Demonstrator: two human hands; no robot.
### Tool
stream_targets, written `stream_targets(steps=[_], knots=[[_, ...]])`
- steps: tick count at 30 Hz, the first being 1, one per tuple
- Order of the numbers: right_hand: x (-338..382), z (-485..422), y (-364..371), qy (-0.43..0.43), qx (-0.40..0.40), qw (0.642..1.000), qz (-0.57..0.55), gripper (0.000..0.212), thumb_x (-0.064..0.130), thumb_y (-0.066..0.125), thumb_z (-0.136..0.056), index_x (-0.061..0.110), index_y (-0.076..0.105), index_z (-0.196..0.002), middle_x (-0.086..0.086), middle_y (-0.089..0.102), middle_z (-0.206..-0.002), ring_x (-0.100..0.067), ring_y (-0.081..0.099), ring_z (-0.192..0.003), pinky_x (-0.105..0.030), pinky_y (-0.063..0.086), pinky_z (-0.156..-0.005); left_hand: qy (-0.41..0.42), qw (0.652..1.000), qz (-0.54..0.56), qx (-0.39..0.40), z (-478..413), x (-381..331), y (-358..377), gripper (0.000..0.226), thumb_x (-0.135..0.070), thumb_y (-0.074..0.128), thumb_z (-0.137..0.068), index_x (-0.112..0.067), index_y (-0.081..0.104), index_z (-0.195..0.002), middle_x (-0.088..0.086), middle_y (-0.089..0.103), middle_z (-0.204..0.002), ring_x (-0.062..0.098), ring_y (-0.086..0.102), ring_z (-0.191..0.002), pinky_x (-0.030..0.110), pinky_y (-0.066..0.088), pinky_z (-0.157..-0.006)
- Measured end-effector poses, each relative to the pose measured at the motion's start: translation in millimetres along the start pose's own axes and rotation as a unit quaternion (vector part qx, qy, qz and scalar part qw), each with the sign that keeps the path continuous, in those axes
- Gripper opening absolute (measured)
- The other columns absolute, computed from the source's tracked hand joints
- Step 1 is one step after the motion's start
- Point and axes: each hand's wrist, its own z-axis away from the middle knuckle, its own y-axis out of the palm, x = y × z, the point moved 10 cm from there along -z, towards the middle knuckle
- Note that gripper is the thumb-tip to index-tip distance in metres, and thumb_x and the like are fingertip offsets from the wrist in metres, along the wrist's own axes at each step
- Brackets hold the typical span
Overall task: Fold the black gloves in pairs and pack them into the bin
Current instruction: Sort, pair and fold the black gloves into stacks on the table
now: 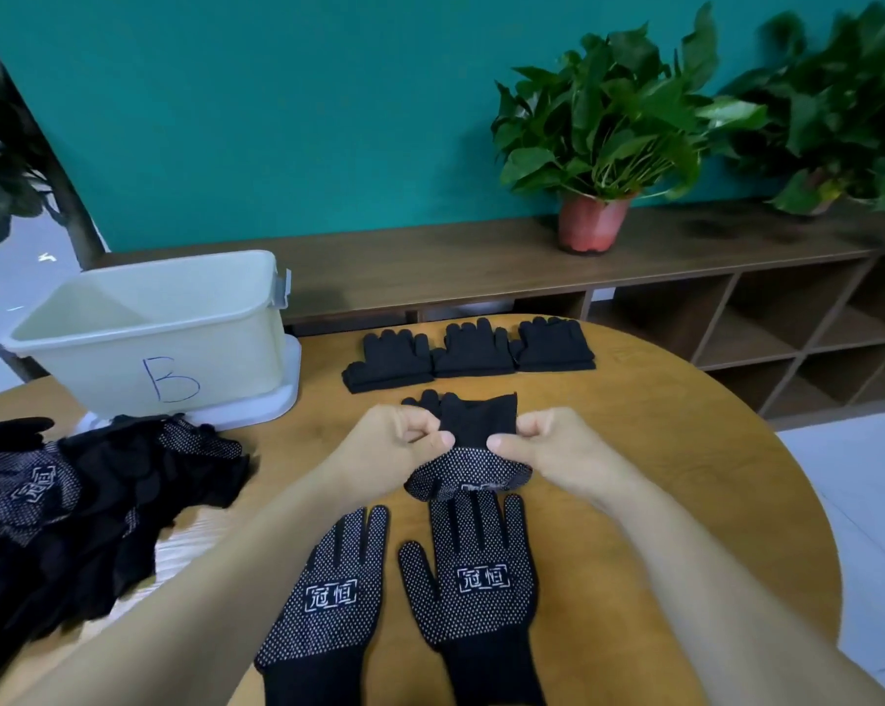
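Black glove pair (473, 440): centre frame, partly folded, long axis bottom-to-top, fingertips toward top.
Left hand (394, 443): curled, pinched pair's left edge.
Right hand (547, 445): curled, pinched right edge.
Bin (150, 349): upper left.

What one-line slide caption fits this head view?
Left hand and right hand fold dotted black gloves; two flat gloves lie nearer, three folded pairs farther, bin B at left.

Above the round tabletop (659, 450), the left hand (394, 440) and the right hand (547, 445) pinch a half-folded glove pair (473, 450), with three folded pairs (473, 351) behind and two flat gloves (404, 593) in front.
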Motion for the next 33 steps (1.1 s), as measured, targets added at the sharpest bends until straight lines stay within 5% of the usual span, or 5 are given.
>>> stream_targets(steps=[8, 15, 21, 25, 33], knots=[[-55, 68, 53, -0.085, 0.014, 0.982, 0.168, 0.018, 0.029, 0.065, -0.093, 0.045, 0.073, -0.094, 0.032, 0.060, -0.100, 0.001, 0.055, -0.107, -0.027, 0.038, -0.098, 0.141, 0.951, -0.273, -0.033, 86, 45, 62, 0.023, -0.053, 0.050, -0.095, -0.038, 0.066, -0.088, -0.025, 0.068, -0.088, -0.008, 0.061, -0.087, 0.033, 0.027, -0.116], [-53, 92, 71, -0.156, -0.009, 0.933, 0.324, 0.044, 0.022, 0.057, -0.098, 0.044, 0.054, -0.136, 0.031, 0.042, -0.144, 0.011, 0.021, -0.138, -0.015, 0.001, -0.105, 0.239, 0.900, -0.352, -0.094, 112, 43, 80, 0.028, -0.050, 0.057, -0.085, -0.033, 0.073, -0.101, -0.018, 0.066, -0.123, 0.000, 0.056, -0.118, 0.047, 0.028, -0.110], [-43, 101, 78, -0.225, -0.032, 0.914, 0.335, 0.052, 0.012, 0.066, -0.090, 0.037, 0.057, -0.135, 0.016, 0.047, -0.147, -0.003, 0.030, -0.141, -0.020, 0.013, -0.107, 0.235, 0.894, -0.369, -0.095, 114, 45, 83, 0.043, -0.033, 0.087, -0.063, -0.034, 0.072, -0.104, -0.017, 0.066, -0.123, 0.004, 0.054, -0.120, 0.052, 0.028, -0.107], [-44, 106, 85, -0.243, -0.035, 0.889, 0.385, 0.064, 0.012, 0.090, -0.055, 0.036, 0.073, -0.112, 0.010, 0.070, -0.120, -0.013, 0.061, -0.117, -0.025, 0.037, -0.092, 0.234, 0.890, -0.378, -0.099, 115, 45, 84, 0.040, -0.034, 0.083, -0.062, -0.034, 0.072, -0.100, -0.017, 0.068, -0.119, 0.004, 0.055, -0.117, 0.052, 0.027, -0.108], [-54, 106, 87, -0.228, -0.030, 0.888, 0.399, 0.071, 0.009, 0.093, -0.043, 0.038, 0.075, -0.105, 0.010, 0.071, -0.118, -0.014, 0.065, -0.109, -0.026, 0.051, -0.084, 0.257, 0.874, -0.398, -0.107, 119, 38, 86, 0.024, -0.035, 0.066, -0.077, -0.035, 0.075, -0.099, -0.021, 0.070, -0.108, 0.002, 0.061, -0.108, 0.050, 0.027, -0.108]])
